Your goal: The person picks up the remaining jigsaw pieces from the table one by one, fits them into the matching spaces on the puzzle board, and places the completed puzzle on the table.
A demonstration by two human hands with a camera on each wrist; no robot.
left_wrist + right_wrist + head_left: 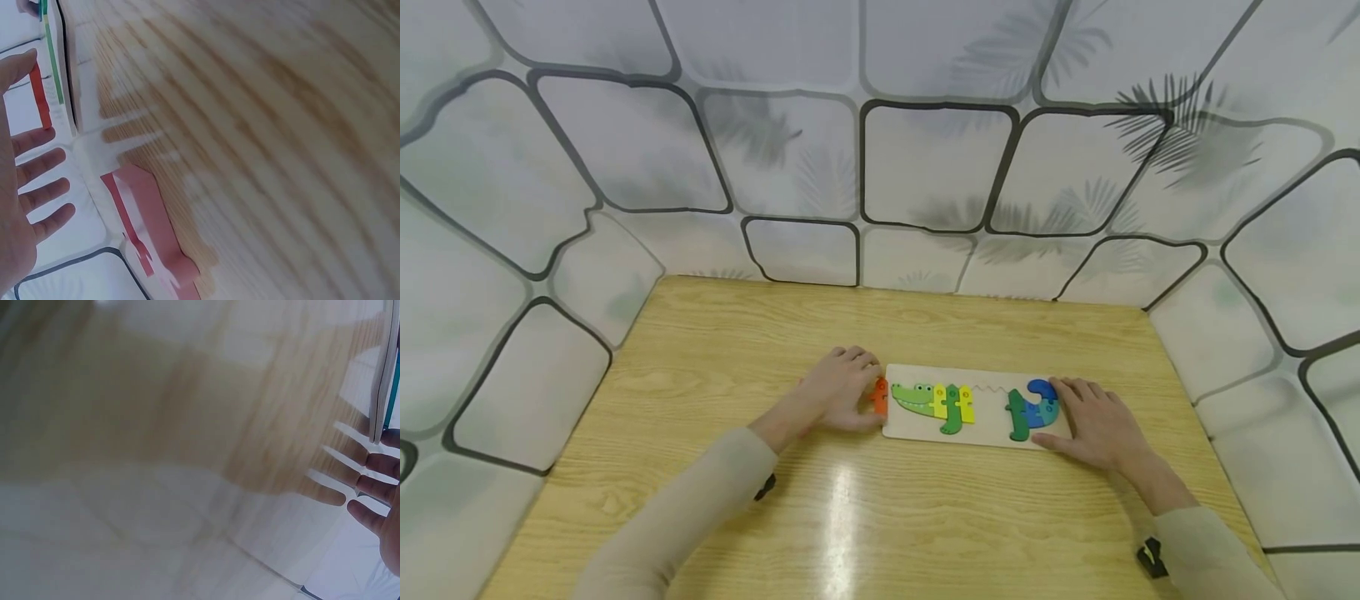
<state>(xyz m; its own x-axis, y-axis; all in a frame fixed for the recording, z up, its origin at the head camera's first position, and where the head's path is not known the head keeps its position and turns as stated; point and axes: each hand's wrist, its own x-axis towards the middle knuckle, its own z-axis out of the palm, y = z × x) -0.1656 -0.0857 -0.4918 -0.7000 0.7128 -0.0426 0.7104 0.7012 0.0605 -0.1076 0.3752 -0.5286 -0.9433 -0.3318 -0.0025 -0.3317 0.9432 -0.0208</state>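
Observation:
In the head view, a pale crocodile puzzle board (pixel 955 442) lies on the table, with green, yellow and blue pieces set in it and a bare stretch in the middle. My left hand (pixel 842 392) is at the board's left end. Its thumb and index finger pinch an orange puzzle piece (pixel 881 396), seen edge-on in the left wrist view (pixel 40 97); the other fingers are spread. My right hand (pixel 1101 425) rests at the board's right end, thumb and fingers extended along it. In the right wrist view, the fingertips are by the board's edge (pixel 382 381).
A red puzzle piece (pixel 147 225) lies on the table beside the left hand, mostly hidden behind that hand in the head view. The wood-grain table (pixel 760 325) is shiny, and patterned panels (pixel 797 150) stand along its back and sides.

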